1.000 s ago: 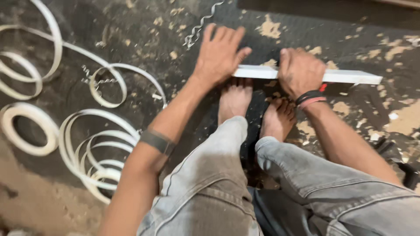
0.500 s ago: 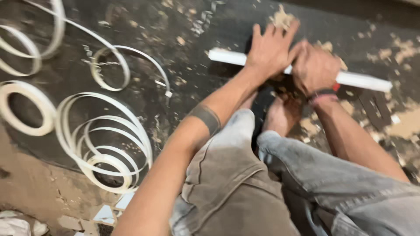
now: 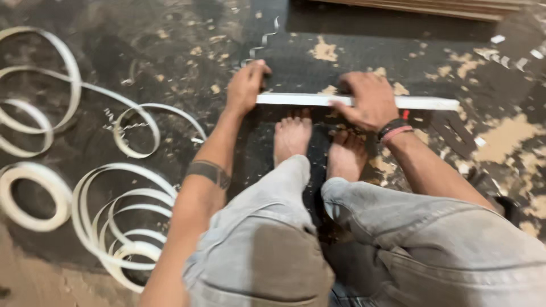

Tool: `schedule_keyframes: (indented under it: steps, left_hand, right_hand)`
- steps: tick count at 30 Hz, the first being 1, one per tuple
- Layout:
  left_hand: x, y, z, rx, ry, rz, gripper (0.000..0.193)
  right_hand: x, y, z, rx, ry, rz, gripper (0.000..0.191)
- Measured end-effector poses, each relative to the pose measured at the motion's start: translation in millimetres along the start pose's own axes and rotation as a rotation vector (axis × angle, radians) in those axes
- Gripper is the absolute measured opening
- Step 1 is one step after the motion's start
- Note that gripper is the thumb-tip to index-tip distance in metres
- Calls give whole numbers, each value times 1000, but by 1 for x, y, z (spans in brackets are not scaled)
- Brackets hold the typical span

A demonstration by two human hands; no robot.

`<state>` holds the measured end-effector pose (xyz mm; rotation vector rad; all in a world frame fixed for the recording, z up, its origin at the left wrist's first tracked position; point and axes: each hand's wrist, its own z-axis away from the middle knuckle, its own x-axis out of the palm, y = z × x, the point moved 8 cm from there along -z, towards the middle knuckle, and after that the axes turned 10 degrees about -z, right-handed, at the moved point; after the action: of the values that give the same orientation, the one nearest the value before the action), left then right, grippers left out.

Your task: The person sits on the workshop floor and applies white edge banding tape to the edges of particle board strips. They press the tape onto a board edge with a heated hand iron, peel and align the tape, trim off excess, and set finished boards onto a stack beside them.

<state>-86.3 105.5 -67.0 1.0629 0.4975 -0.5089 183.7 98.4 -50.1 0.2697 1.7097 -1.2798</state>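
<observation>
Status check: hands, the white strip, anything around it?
Left hand on the white strip's left end. Right hand pressing mid-strip. Bare feet just behind it; loose white coils lie left, apart.

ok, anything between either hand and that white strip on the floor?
Nothing visible. The left hand grips the left end of the white strip, and the right hand presses on its middle. Both touch it directly.

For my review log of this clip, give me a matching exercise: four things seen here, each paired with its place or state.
1. long white flat strip
2. left hand
3. loose coils of white edge band
4. right hand

a. on the strip's left end
b. pressing the strip's middle
c. lying across the dark floor before the bare feet
d. heaped at the person's left

Pairs: 1-c, 2-a, 3-d, 4-b
</observation>
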Motion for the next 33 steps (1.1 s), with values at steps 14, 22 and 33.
schedule_keyframes:
  steps: [14,22,33]
  left_hand:
    - [15,-38,31,-40,-114,504,55]
    - [55,-8,60,-265,-476,726,60]
    - [-10,-61,48,-59,97,698,64]
  right_hand:
    - [-60,-13,3,239,-35,-1073,37]
    - [-111,-55,-5,-221,-79,-1530,93]
    - [8,129,192,996,-9,-392,27]
